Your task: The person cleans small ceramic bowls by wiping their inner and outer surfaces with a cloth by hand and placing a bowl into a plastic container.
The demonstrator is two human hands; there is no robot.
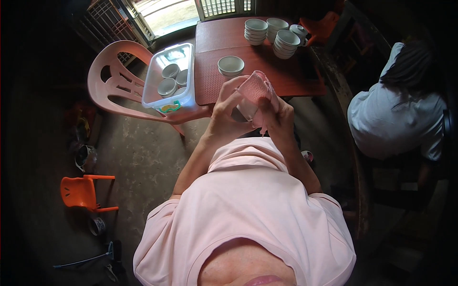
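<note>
My left hand [226, 110] curls round a white bowl [246, 109], held tilted in front of my waist. A pink cloth [257, 88] is in my right hand [280, 119], pressed on the bowl and partly covering it. Just beyond my hands, another white bowl [231, 65] sits upright on the red-brown table [208, 78]. Several bowls lie in a clear plastic tub [192, 82] left of the table. Stacks of white bowls [255, 31] stand at the table's far right.
A pink plastic chair [110, 76] supports the tub. Beside the stacks is a white lidded pot [299, 32]. An orange small chair [80, 192] stands on the floor at left. At right, a person in a white shirt [396, 117] sits past a wooden beam [359, 190].
</note>
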